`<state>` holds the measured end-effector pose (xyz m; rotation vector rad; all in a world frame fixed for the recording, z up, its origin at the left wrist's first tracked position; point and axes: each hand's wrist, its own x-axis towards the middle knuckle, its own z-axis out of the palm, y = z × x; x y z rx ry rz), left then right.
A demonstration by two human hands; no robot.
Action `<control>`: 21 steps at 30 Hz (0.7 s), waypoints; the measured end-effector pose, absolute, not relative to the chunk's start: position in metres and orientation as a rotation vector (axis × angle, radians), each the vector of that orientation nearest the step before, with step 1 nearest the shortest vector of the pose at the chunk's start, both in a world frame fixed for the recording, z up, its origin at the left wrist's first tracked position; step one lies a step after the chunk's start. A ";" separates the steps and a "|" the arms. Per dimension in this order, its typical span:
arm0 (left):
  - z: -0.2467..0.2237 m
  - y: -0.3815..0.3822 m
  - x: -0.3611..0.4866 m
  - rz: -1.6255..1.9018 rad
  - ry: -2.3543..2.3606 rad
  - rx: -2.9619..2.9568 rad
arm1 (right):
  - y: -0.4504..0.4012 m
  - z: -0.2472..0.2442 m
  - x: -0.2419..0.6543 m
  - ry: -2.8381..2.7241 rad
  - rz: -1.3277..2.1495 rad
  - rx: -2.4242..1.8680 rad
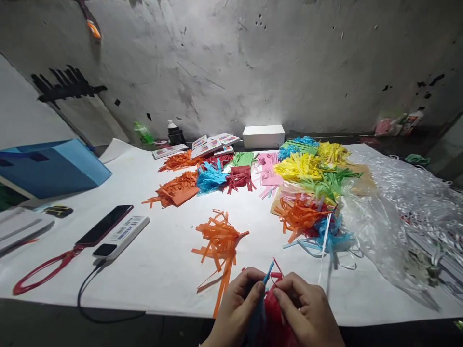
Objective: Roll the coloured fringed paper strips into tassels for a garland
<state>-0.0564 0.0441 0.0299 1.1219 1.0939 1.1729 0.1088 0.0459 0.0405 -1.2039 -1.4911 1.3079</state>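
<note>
My left hand pinches a blue paper strip whose tip points up. Close beside it on the right, my right hand holds a thin red strip between thumb and forefinger. Red paper fringe hangs below and between both hands at the table's front edge, with some blue paper under my left hand. Just beyond my left hand lies an orange tassel with long loose strips. Orange and blue tassels are heaped past my right hand, with a white string running down from them.
More coloured fringe lies across the middle and back of the white table. A white box stands by the wall. Phone, power bank and blue bag are left; clear plastic is right.
</note>
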 end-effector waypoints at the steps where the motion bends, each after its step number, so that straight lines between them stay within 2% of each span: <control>1: 0.030 0.044 -0.057 1.172 1.104 1.152 | 0.046 0.040 0.109 -1.494 1.298 -1.209; 15: 0.026 0.045 -0.063 1.203 1.163 1.441 | 0.049 0.036 0.109 -1.469 1.341 -1.232; 21: 0.024 0.046 -0.067 1.250 1.073 1.944 | 0.056 0.040 0.113 -1.200 1.639 -1.189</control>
